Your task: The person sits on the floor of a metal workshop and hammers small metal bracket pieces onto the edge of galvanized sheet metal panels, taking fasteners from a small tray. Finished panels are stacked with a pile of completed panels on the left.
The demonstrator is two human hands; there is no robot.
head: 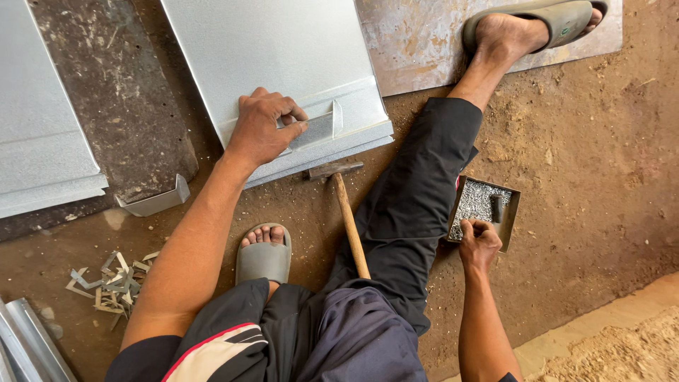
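I see my left hand (263,131) mid-frame pinning a small bracket (318,129) against the metal sheet (276,49), steadying it; right hand (479,244) lower right pinches rivets from the tray (511,212)

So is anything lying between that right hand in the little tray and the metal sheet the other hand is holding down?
Yes. Between the right hand at the tray of small metal bits and the metal sheet under the left hand lie the person's outstretched leg and a wooden-handled hammer.

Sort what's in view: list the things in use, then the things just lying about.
In use: left hand presses small bracket onto metal sheet; right hand picks in rivet tray.

Lying about: hammer, metal offcuts, bent corner piece.
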